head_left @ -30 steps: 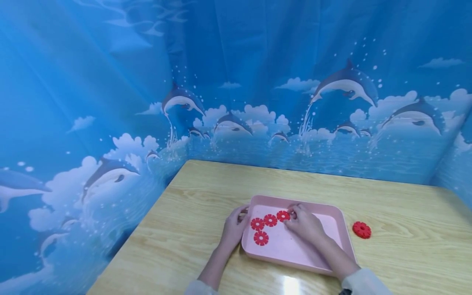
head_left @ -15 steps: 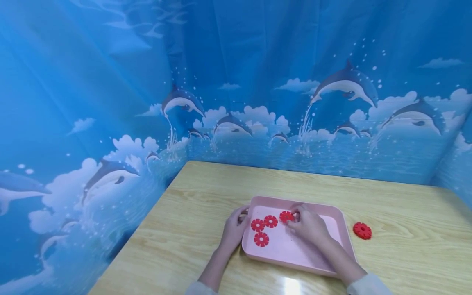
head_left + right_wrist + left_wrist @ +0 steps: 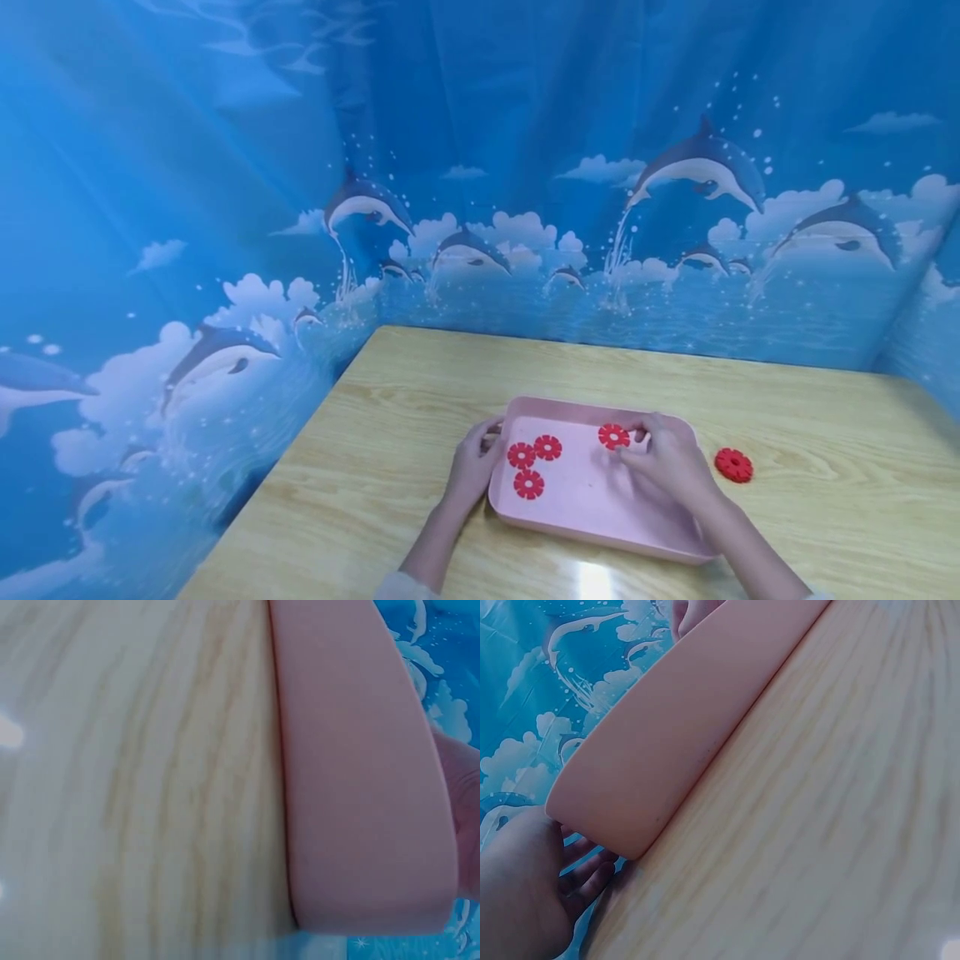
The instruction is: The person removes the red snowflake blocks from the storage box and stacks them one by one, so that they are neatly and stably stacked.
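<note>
Right hand pinches red disc; three other discs now farther left of the grip.
Left hand touches tray, hold unclear.

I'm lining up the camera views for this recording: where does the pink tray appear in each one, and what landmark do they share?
Head: the pink tray lies in the lower half, right of center.
Left wrist: its outer wall slants from lower left up to the top edge.
Right wrist: its outer wall forms a tall band right of center.
Shared landmark: the wood-grain table, visible in all three.
</note>
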The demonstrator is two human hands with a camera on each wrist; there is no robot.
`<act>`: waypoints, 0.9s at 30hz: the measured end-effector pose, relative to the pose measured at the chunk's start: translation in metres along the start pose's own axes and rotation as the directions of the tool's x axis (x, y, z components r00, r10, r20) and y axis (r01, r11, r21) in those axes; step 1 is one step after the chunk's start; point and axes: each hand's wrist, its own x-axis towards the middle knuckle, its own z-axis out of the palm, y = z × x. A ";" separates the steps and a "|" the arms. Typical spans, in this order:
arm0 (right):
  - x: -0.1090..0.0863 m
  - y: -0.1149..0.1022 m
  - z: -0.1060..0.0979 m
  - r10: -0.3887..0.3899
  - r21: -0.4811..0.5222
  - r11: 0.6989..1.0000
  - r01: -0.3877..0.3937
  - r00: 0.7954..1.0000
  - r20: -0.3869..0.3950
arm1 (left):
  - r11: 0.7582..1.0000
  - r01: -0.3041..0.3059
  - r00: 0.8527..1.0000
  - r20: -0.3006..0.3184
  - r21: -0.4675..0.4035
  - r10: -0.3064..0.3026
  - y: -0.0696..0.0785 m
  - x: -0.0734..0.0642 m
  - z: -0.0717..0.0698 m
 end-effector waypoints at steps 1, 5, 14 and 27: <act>-0.001 0.001 -0.003 -0.009 -0.013 1.000 0.008 1.000 -0.016 | 1.000 0.000 1.000 -0.001 -0.002 0.000 0.000 0.000 0.000; -0.006 0.004 -0.015 -0.034 -0.062 0.998 0.030 0.997 -0.068 | 1.000 -0.005 1.000 -0.001 -0.007 0.005 -0.002 0.001 0.000; -0.017 0.012 -0.042 -0.028 -0.074 0.997 0.021 0.994 -0.101 | 1.000 -0.017 1.000 0.001 -0.010 0.017 -0.001 0.000 0.000; -0.031 0.043 -0.067 -0.028 -0.085 0.996 0.014 0.985 -0.172 | 1.000 -0.014 1.000 -0.004 0.001 0.014 0.001 0.000 -0.001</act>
